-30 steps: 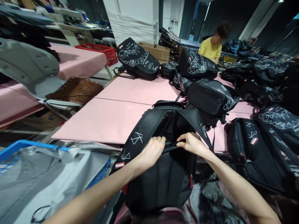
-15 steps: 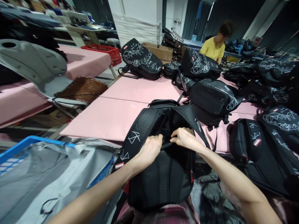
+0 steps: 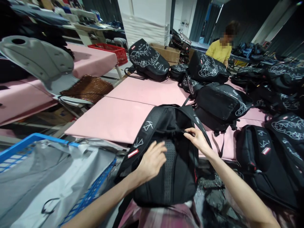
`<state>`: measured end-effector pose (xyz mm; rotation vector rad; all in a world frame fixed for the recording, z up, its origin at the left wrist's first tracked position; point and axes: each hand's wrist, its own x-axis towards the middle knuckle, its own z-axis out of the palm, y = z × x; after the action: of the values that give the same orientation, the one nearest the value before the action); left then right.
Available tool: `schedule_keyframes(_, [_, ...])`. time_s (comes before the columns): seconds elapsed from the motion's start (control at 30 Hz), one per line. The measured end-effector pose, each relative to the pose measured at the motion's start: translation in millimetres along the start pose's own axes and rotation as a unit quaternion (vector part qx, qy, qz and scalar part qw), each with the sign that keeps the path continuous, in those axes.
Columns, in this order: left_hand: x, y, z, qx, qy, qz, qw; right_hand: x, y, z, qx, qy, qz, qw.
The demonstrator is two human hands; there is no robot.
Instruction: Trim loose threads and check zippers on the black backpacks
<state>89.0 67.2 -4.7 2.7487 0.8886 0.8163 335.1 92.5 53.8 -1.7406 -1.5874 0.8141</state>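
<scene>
A black backpack (image 3: 156, 177) leans against the edge of the pink table, its padded back panel and shoulder straps facing me. White line drawings and a red-and-white label mark the left strap (image 3: 145, 129). Over the left part of the back panel is my left hand (image 3: 152, 161), fingers spread and slightly bent, gripping nothing. My right hand (image 3: 196, 138) pinches a small black tab (image 3: 182, 130) between thumb and fingertips, near the upper right of the back panel. Exactly what kind of tab it is, I cannot make out.
Several black backpacks (image 3: 213, 101) with white drawings lie on the pink table (image 3: 114, 117). A blue crate (image 3: 35, 137) lined with grey sheeting stands at my left. Beyond it are a grey chair (image 3: 45, 63) and a red crate (image 3: 121, 54). A person in yellow (image 3: 218, 50) is behind.
My left hand has come away from the upper back panel, moved lower and spread its fingers. My right hand has shifted slightly right, with a black tab now showing at its fingertips.
</scene>
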Motion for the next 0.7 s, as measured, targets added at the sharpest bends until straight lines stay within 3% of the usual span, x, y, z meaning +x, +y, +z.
schedule_keyframes(0.1, [-29.4, -16.3, 18.7, -0.031, -0.100, -0.002, 0.994, 4.4, 23.1, 4.0, 0.075, 0.022, 0.035, 0.996])
schedule_keyframes(0.23, [-26.4, -60.1, 26.1, -0.012, -0.073, -0.112, 0.991, 8.2, 42.7, 15.4, 0.135, 0.040, 0.057, 0.988])
schedule_keyframes(0.4, [-1.5, -116.4, 38.4, -0.047, -0.062, -0.268, 0.960, 2.0, 48.4, 48.4, -0.055, -0.038, 0.049, 0.997])
schedule_keyframes(0.53, [-14.4, -115.2, 46.7, -0.086, -0.067, -0.294, 0.950, -22.6, 43.2, 78.0, -0.187, -0.113, -0.066, 0.974])
schedule_keyframes(0.63, [-46.3, -97.3, 38.3, -0.141, -0.078, -0.297, 0.941, -51.1, 40.2, 84.7, -0.116, -0.278, -0.132, 0.944])
schedule_keyframes(0.7, [-70.4, -85.5, 29.6, -0.161, -0.083, -0.318, 0.931, -64.6, 40.3, 82.9, -0.019, -0.374, -0.117, 0.920])
